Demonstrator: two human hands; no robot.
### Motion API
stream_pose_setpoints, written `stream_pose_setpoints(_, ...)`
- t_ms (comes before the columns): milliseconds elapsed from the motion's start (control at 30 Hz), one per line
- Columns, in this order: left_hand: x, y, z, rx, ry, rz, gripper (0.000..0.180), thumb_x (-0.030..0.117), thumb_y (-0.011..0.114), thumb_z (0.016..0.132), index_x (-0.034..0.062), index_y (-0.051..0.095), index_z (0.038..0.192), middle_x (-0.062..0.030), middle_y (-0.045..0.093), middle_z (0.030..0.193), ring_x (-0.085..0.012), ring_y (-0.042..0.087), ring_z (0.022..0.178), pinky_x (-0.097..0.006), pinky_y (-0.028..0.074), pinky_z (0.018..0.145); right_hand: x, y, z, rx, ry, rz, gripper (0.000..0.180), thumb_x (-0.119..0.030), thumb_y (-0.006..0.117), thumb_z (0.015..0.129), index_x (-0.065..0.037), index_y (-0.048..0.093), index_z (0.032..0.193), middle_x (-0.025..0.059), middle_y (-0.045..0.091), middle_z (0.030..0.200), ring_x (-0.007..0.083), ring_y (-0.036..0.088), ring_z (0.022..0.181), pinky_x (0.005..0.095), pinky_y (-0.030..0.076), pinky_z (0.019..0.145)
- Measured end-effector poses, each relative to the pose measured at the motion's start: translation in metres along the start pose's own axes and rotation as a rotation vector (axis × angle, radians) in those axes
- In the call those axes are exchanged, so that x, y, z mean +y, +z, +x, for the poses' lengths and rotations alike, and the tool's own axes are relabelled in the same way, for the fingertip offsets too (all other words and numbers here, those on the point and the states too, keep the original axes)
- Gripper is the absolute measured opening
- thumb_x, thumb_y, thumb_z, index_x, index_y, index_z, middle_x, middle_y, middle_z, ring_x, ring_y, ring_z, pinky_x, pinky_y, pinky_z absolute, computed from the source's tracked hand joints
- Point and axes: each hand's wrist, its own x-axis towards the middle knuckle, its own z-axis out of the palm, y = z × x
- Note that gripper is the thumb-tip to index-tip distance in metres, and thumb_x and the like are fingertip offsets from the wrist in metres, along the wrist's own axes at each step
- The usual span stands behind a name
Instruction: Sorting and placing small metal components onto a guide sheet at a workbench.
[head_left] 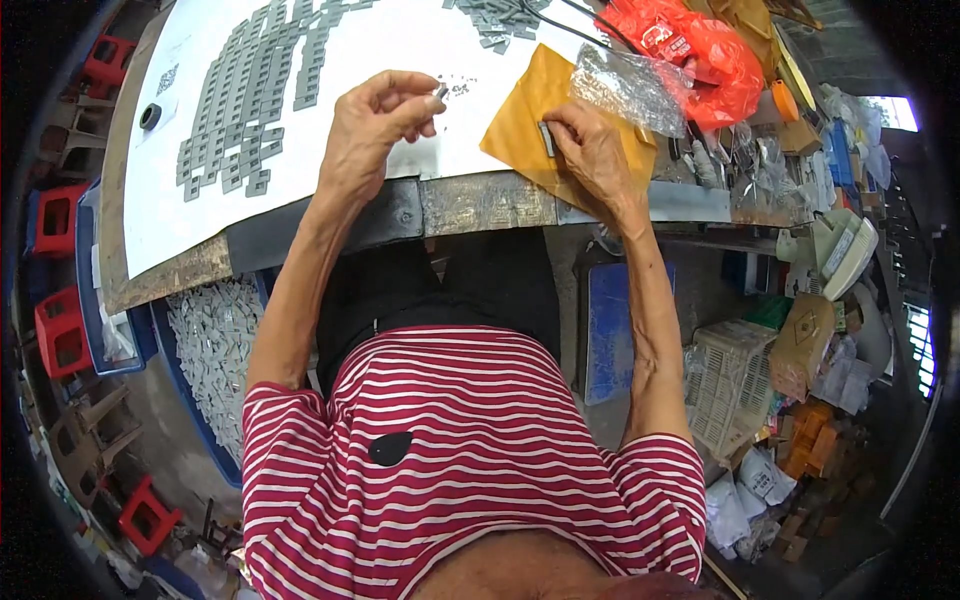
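Note:
My left hand (377,122) is raised over the white sheet (380,50) on the table, its thumb and fingers pinched on a tiny dark piece (442,90) too small to name. Just beyond those fingertips lies a scatter of small dark bits (460,84). My right hand (592,150) rests on a yellow-brown cloth or paper (520,105) at the table's front edge. Between its thumb and fingers is a small grey rectangular piece (547,139). Rows of similar flat grey pieces (240,100) with holes cover the sheet's left part.
A heap of grey pieces (495,22) lies at the far middle. Clear plastic wrap (625,90) and a red plastic bag (700,60) crowd the right. A black ring (150,116) stands at left. Below the table, a blue bin (215,350) holds many small grey parts.

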Motion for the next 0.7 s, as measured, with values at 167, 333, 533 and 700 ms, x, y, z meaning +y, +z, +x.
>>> stream_pose_setpoints(167,-0.005,0.004,-0.02,-0.032,-0.15,-0.218,0.03,0.012,0.065,0.076,0.0006,0.059,0.102,-0.005,0.063,0.076,-0.0065,0.053,0.06,-0.017,0.042,0.056,0.0,-0.001,0.005,-0.092,-0.215,-0.186,0.006,-0.004,0.053,0.076,0.0,0.054,0.08,0.0151,0.054,0.076,0.0355,0.055,0.068,0.0402,0.044,0.058)
stream_pose_setpoints(333,-0.005,0.011,-0.028,-0.069,-0.234,-0.308,0.029,0.009,0.065,0.075,0.0004,0.059,0.103,-0.003,0.061,0.074,-0.0056,0.052,0.059,-0.015,0.043,0.056,0.006,-0.003,0.012,-0.168,-0.287,-0.249,0.003,-0.001,0.05,0.075,0.0,0.05,0.078,0.0162,0.052,0.073,0.0364,0.054,0.065,0.0413,0.044,0.054)
stream_pose_setpoints(533,-0.012,0.011,-0.032,-0.13,-0.24,-0.35,0.029,0.005,0.063,0.076,-0.0003,0.059,0.103,-0.0004,0.057,0.069,-0.0051,0.053,0.057,-0.014,0.043,0.053,0.014,-0.002,0.018,-0.248,-0.318,-0.335,0.006,0.0,0.051,0.074,0.0,0.049,0.08,0.0141,0.051,0.071,0.0324,0.054,0.066,0.0379,0.045,0.056)
stream_pose_setpoints(700,-0.01,0.018,-0.032,-0.151,-0.258,-0.22,0.027,0.002,0.058,0.078,-0.0005,0.057,0.104,-0.0008,0.055,0.069,-0.0064,0.053,0.06,-0.017,0.044,0.056,0.015,0.0,0.016,-0.222,-0.33,-0.372,0.006,0.001,0.05,0.074,0.0,0.048,0.079,0.0148,0.051,0.07,0.0325,0.054,0.066,0.0382,0.045,0.057)
